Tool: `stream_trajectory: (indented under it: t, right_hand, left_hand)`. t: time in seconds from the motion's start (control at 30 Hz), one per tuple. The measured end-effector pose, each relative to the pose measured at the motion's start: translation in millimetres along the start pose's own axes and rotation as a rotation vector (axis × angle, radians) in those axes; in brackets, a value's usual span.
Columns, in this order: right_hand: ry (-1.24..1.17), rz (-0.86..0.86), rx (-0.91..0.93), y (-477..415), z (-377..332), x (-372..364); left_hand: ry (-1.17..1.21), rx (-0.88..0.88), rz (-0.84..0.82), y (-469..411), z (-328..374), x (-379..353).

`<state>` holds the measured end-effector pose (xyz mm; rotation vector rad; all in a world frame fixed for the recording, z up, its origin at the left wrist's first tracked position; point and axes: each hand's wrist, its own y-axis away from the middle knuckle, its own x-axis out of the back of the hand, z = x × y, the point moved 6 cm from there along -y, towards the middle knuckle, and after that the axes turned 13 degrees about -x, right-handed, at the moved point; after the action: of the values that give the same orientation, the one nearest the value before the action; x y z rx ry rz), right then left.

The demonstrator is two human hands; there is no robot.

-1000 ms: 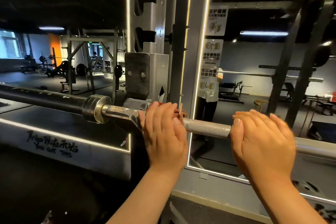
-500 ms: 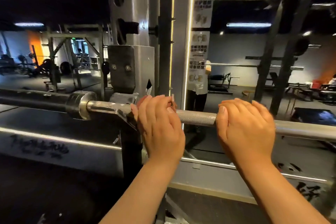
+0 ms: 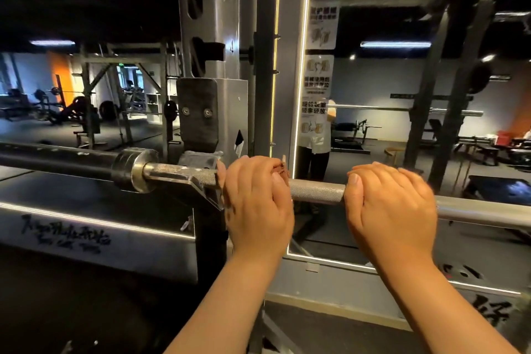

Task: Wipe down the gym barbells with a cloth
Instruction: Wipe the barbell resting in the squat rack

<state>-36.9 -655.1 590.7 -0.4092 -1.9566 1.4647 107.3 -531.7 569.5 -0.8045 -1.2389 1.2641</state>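
A steel barbell [image 3: 316,190] lies across the rack hook, its knurled shaft running from the collar [image 3: 135,168] on the left to the right edge. My left hand [image 3: 255,201] grips the shaft just right of the hook, with a reddish-brown cloth [image 3: 280,171] wrapped under its fingers; only small bits of the cloth show. My right hand [image 3: 390,204] grips the bare shaft a hand's width further right. The barbell's dark sleeve [image 3: 57,158] reaches off to the left.
The grey rack upright [image 3: 212,52] with its padded hook [image 3: 198,115] stands right behind the left hand. A lit-edged wall mirror [image 3: 402,138] with stickers is behind the bar. Other racks, benches and weight plates stand further off on the dark floor.
Both hands keep their grip on the bar. The view has shifted slightly, so the bar and hands sit a little lower left in frame; the hands' spacing looks the same.
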Motion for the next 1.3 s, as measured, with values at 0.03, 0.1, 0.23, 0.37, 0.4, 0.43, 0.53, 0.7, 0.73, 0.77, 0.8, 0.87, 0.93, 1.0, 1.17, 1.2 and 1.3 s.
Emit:
stream_trajectory:
  t: [0.03,0.1,0.23,0.37,0.4,0.43,0.53,0.7,0.73,0.77,0.8,0.87,0.93,1.0,1.17,1.2,1.3]
  right_hand:
    - [-0.002,0.005,0.0,0,0,1]
    - [-0.004,0.008,0.005,1,0,3]
    - [0.0,-0.002,0.009,2,0,3]
    - [-0.005,0.016,0.015,1,-1,4]
    - [-0.001,0.017,0.017,0,-1,5]
    - [0.003,0.016,0.018,0,-1,5]
    - [0.002,0.008,0.016,1,-1,5]
    - [0.006,-0.021,-0.007,1,-1,3]
    - [0.006,-0.022,-0.015,1,-1,3]
    - [0.006,-0.023,-0.021,1,-1,2]
    - [0.007,-0.024,-0.024,1,-2,2]
    - [0.011,-0.029,-0.026,2,-2,2]
    - [0.004,-0.035,-0.029,1,-2,3]
    - [0.002,-0.034,-0.031,1,-2,3]
    - [0.004,-0.022,-0.016,1,-2,3]
    - [0.008,-0.021,-0.013,1,-2,3]
    - [0.015,-0.018,-0.007,2,-1,3]
  left_hand:
    - [0.046,0.048,0.041,0,8,-3]
    - [0.092,0.055,0.075,5,25,-11]
    - [0.021,-0.224,-0.056,22,28,-17]
    - [-0.125,-0.322,-0.119,10,-6,1]
    - [-0.112,-0.256,-0.105,5,-12,5]
    - [-0.092,-0.174,-0.089,0,-13,6]
    - [-0.141,-0.003,-0.14,-5,1,3]
    - [-0.195,-0.016,-0.202,5,15,0]
    - [-0.197,-0.021,-0.206,10,17,-2]
    - [-0.212,-0.033,-0.216,17,20,-5]
    - [-0.229,-0.051,-0.226,23,24,-9]
    - [-0.213,-0.083,-0.206,31,28,-15]
    - [-0.164,-0.132,-0.168,26,24,-14]
    - [-0.126,-0.187,-0.165,10,15,-6]
    - [-0.113,-0.163,-0.13,-30,-6,10]
    - [-0.128,-0.155,-0.131,-27,-5,8]
    - [-0.111,-0.138,-0.133,5,3,-2]
